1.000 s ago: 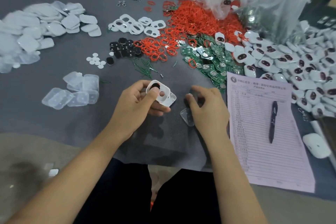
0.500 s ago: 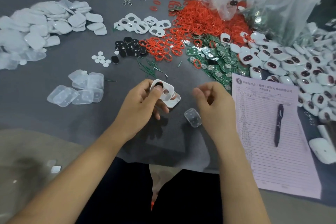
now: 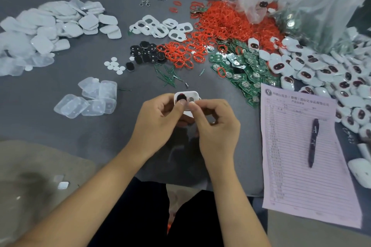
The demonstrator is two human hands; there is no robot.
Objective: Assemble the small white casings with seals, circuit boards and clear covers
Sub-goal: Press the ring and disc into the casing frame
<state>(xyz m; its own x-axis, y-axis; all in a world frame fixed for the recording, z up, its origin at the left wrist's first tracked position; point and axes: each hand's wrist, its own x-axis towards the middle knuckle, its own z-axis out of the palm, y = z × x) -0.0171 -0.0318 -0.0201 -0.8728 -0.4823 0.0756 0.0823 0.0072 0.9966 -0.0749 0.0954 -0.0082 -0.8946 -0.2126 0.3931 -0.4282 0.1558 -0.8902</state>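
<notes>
Your left hand (image 3: 158,118): fingers curled, thumb pressing on the front of the small white rounded plastic casing (image 3: 187,99) at centre frame, just above the grey bench (image 3: 60,126).
Your right hand (image 3: 215,124): fingers curled in, thumb and forefinger pinching the casing's lower right edge; both thumbs meet on it.
Casing: held up between both hands, one dark oval opening and one small round hole facing you.
Clear covers: small pile of clear square plastic covers (image 3: 88,100) at centre left, well apart from your hands.
Seals: heap of red rubber ring seals (image 3: 216,26) in the upper middle.
Circuit boards: green circuit boards (image 3: 241,66) lie just right of the seals' lower edge.
Finished pieces: white casings with dark windows (image 3: 321,74) crowd the right edge.
Paperwork: pink lined form sheet (image 3: 301,166) at lower right, black pen (image 3: 313,142) lying on it.
</notes>
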